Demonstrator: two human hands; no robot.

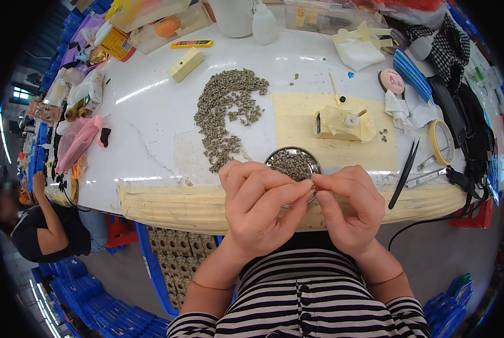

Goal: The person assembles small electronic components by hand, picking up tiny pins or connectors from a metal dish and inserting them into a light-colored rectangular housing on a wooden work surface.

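Note:
My left hand and my right hand meet fingertip to fingertip over the near edge of a round metal dish. Both pinch at the same spot; whatever sits between the fingertips is too small to make out. Inside the dish lies a heap of small grey metal parts. More of the same small metal parts spread in a curved pile on the white table, beyond my left hand. My fingers hide the dish's near side.
A taped block with a small peg stands on yellow paper. Black tweezers and a tape roll lie at right. A cream block sits far left. Below the table, a blue crate holds metal castings. Another person sits at left.

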